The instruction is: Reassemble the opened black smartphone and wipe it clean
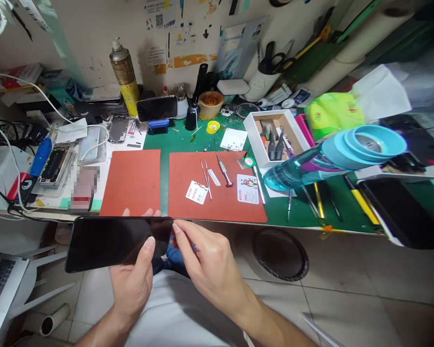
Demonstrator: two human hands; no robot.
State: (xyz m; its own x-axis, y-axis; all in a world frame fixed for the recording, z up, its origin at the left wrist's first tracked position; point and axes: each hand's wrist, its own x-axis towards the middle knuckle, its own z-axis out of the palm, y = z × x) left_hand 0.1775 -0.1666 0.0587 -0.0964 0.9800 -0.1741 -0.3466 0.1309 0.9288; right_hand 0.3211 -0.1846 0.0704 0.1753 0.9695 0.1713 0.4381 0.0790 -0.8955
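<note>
A smartphone [108, 241] with a dark screen lies sideways in my left hand [133, 279], held above my lap just off the bench edge. The left thumb presses on its screen side and the fingertips show behind its far edge. My right hand [211, 262] is at the phone's right end, thumb and index finger pinched together at the upper corner. Whether something small sits between those fingertips I cannot make out. Beyond the hands, tweezers [206, 179], a small screwdriver [224, 169] and two printed cards [196, 192] rest on a brown mat [181, 207].
A second brown mat [130, 183] lies left on the green bench. A blue bottle [296, 166] leans across the right side near a white box [256, 140] of tools. At the back stand a spray can [125, 77] and a propped phone [156, 108]. Below is a bin [280, 254].
</note>
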